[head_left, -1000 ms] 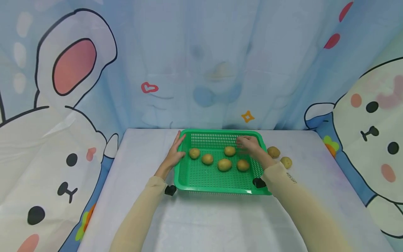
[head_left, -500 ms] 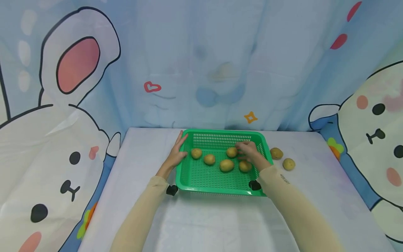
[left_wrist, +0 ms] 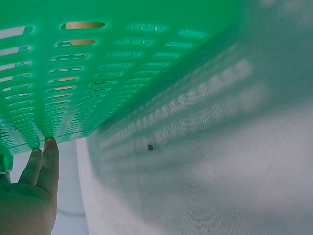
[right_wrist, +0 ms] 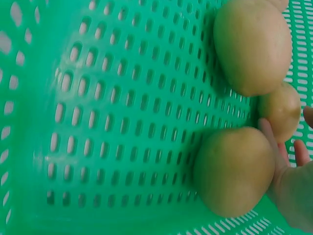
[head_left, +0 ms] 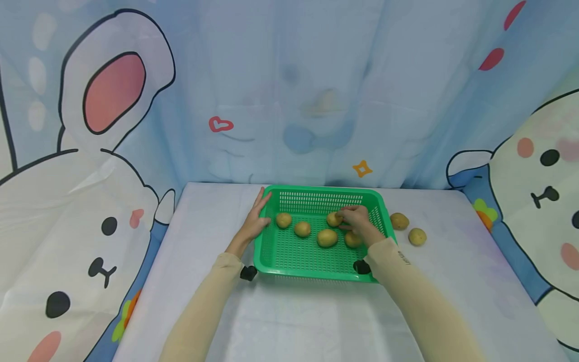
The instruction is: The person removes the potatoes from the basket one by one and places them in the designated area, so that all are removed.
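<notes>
A green plastic basket (head_left: pixel 294 269) sits on the table with several potatoes on its perforated floor. My right hand (head_left: pixel 357 219) reaches over its right side, thumb and fingertips around the potato (head_left: pixel 333 219) toward the back. In the right wrist view that potato (right_wrist: pixel 283 111) shows between thumb and fingers, behind two nearer potatoes. Another potato (head_left: pixel 353 240) lies just under this hand, partly covered by it. My left hand (head_left: pixel 253 223) rests against the basket's left side, fingers extended; the left wrist view has two straight fingers (left_wrist: pixel 48 166) touching the outer wall.
To the right of the basket, two more potatoes lie on the white tablecloth, one potato (head_left: pixel 399 221) near the rim and one potato (head_left: pixel 417 237) farther out. A printed cloth backdrop (head_left: pixel 316 100) hangs behind the table (head_left: pixel 307 322).
My right hand has come down and left onto the back potato, its fingers closing around it. The left hand stays at the basket's side. The whole head view has shifted slightly.
</notes>
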`<state>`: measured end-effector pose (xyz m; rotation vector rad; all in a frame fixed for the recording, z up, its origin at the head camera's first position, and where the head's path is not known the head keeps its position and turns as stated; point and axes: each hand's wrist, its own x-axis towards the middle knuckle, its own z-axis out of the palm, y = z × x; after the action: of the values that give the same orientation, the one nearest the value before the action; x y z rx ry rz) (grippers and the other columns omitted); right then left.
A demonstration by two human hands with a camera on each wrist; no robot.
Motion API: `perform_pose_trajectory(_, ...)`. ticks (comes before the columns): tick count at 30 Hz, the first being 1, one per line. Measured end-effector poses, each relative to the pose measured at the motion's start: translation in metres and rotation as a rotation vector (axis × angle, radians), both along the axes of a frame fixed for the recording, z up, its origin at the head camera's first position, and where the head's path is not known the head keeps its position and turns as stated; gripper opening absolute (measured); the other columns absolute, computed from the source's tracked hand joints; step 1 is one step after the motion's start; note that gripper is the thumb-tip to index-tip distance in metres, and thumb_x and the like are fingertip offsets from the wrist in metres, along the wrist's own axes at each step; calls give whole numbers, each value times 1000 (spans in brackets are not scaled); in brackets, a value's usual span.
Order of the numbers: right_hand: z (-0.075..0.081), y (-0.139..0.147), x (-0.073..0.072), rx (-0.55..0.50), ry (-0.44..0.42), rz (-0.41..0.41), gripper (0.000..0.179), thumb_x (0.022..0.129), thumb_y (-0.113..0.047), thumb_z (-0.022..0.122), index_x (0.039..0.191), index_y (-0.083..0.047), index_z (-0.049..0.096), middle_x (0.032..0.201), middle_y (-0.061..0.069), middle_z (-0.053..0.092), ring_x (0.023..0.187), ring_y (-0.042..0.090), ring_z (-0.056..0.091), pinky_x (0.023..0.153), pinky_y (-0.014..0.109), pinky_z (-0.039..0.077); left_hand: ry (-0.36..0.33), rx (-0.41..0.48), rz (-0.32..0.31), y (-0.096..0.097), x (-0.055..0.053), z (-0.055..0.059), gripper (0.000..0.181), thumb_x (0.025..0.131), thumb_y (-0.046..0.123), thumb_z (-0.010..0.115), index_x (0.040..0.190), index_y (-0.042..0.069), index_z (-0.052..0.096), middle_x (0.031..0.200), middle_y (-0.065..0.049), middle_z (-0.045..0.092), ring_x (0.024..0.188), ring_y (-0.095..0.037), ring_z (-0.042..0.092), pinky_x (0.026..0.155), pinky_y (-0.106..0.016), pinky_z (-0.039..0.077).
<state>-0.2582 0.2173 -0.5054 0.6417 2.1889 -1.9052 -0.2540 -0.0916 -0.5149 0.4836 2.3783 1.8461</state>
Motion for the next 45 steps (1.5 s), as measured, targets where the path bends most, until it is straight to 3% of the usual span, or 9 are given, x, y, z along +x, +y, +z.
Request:
perform_pose_trajectory(6, -4, -7, 0, 62, 16, -54, 36, 89, -2, 64, 121, 7, 53, 118, 18, 51, 111, 37, 57, 92, 47, 50, 8, -16, 21, 1, -2, -6, 89, 72, -13, 49, 156, 9, 29, 166, 1, 1, 151, -24, -1, 116, -52, 14)
perform_pose_trajectory(11, -4, -11, 1, 85, 30, -69, 28, 88, -1, 66, 113, 5, 54, 111, 16, 52, 109, 37, 59, 91, 46, 51, 10, -7, 20, 1, -1, -5, 89, 71, -13, 48, 156, 7, 29, 166, 0, 1, 151, -25, -1, 115, -54, 15)
perform_pose_trajectory(14, -3, -12, 1, 90, 38, -73, 32, 88, -2, 66, 117, 7, 54, 112, 16, 52, 108, 37, 60, 90, 46, 52, 8, -9, 22, 1, -1, -4, 89, 71, -13, 48, 156, 9, 30, 166, 0, 1, 151, -25, 0, 115, -53, 15)
perform_pose_trajectory(21, -1, -12, -2, 31, 19, -97, 41, 87, 1, 66, 125, 8, 51, 112, 17, 52, 83, 22, 61, 90, 44, 52, 11, -25, 25, 0, -2, -3, 89, 72, -13, 48, 156, 9, 29, 166, -1, 0, 151, -24, 0, 116, -53, 15)
perform_pose_trajectory(30, -1, -19, -1, 13, -17, -83, 24, 87, -3, 68, 101, -3, 49, 107, 15, 52, 87, 25, 61, 90, 45, 52, 8, -4, 8, 0, -2, -2, 89, 71, -13, 49, 155, 5, 28, 166, -5, 0, 151, -28, -2, 116, -54, 14)
perform_pose_trajectory(37, -3, -17, 2, -5, -9, -101, 44, 88, -3, 66, 126, 6, 45, 113, 18, 52, 91, 28, 63, 89, 43, 53, -9, -2, -35, 3, 19, 30, 85, 72, -14, 48, 153, -3, 26, 165, -14, -1, 150, -34, -2, 115, -56, 16)
perform_pose_trajectory(45, 17, -6, 2, -43, -55, 35, 57, 90, 0, 61, 143, 8, 42, 139, 28, 45, 97, 35, 65, 84, 39, 55, -36, -21, -31, 0, 23, 38, 85, 74, -13, 48, 154, -2, 25, 165, -12, -2, 150, -33, -2, 115, -54, 16)
